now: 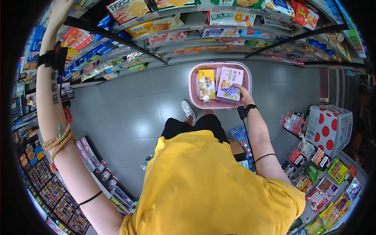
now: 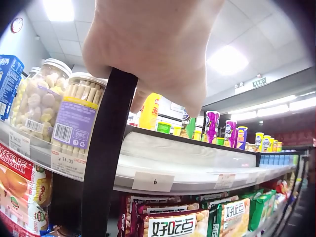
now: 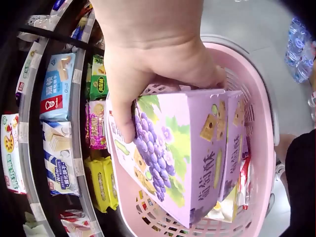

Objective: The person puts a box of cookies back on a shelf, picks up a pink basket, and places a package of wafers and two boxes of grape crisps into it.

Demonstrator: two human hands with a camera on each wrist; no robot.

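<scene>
thumb and fingers of the right hand [image 3: 158, 57] clamp the purple box [image 3: 170, 168] inside the pink basket [image 1: 191, 86], near its right edge; light, even pressure would spare the carton. left hand [image 2: 153, 47] is at the black post [image 2: 104, 168], fingers unclear.

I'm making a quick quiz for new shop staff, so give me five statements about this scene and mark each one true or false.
1. The right hand holds a purple box with grapes pictured on it. True.
2. The basket is green. False: it is pink.
3. A yellow box is in the basket. True.
4. The left hand is inside the basket. False: it is up by the shelving's black post.
5. The person's shirt is yellow. True.
</scene>
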